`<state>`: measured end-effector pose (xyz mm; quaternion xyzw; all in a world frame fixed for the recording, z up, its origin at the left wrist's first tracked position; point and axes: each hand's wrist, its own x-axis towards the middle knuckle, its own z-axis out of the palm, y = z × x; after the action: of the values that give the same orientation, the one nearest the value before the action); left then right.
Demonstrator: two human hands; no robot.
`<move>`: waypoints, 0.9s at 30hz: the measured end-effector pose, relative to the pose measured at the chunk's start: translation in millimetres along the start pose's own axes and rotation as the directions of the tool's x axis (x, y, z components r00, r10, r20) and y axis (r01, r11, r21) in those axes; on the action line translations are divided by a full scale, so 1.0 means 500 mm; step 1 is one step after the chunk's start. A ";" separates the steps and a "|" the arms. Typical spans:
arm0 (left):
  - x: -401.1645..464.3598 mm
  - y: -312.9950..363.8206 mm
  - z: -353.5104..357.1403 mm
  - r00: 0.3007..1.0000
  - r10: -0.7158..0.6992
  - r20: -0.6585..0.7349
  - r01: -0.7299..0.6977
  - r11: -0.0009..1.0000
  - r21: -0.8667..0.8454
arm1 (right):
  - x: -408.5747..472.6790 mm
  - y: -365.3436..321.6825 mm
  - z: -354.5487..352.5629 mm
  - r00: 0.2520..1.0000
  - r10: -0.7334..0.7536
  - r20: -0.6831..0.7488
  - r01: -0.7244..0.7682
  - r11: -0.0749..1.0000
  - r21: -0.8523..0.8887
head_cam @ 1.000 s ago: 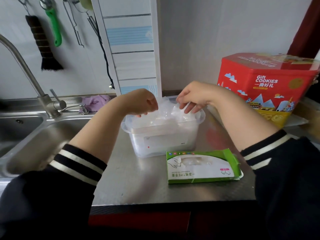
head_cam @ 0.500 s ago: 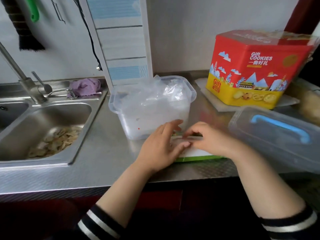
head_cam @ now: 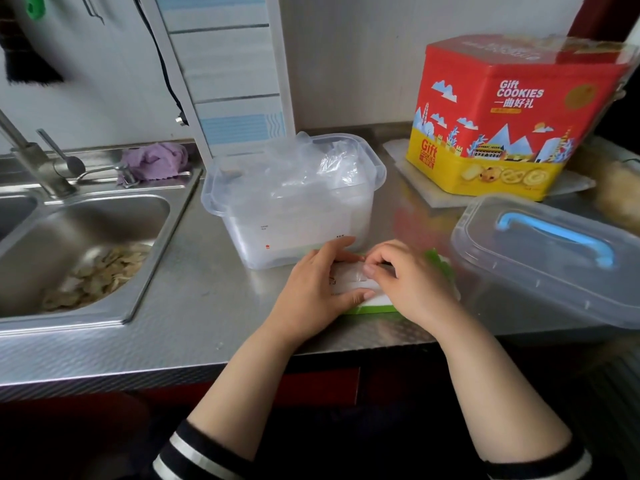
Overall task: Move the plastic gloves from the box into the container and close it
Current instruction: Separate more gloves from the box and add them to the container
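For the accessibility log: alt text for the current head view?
Both hands, left hand and right hand, rest on a green glove box lying on a steel counter, before an open clear container stuffed with plastic gloves. Its lid lies right.

One camera only, worn on my head — it looks forward and down, close over the worktop (head_cam: 194,306), my forearms reaching in from the bottom edge toward the wall.
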<state>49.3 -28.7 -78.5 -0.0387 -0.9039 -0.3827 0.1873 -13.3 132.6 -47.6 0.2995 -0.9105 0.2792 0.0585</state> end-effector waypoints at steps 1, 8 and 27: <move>-0.001 -0.001 0.000 1.000 -0.004 0.002 0.004 1.000 0.000 | -0.001 0.001 0.002 1.000 0.001 -0.004 -0.001 1.000 0.006; -0.003 -0.006 0.000 1.000 -0.031 0.003 0.031 0.999 -0.007 | -0.008 0.004 0.006 0.999 -0.040 -0.017 0.041 0.996 0.077; -0.007 0.004 -0.005 0.999 -0.037 -0.011 0.038 0.999 0.018 | 0.001 -0.015 -0.051 0.972 0.018 0.236 -0.067 0.978 0.199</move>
<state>53.9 -28.7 -77.0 -0.0180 -0.9068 -0.3782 0.1854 -11.0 141.5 -22.5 0.3148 -0.8835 0.3362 -0.0858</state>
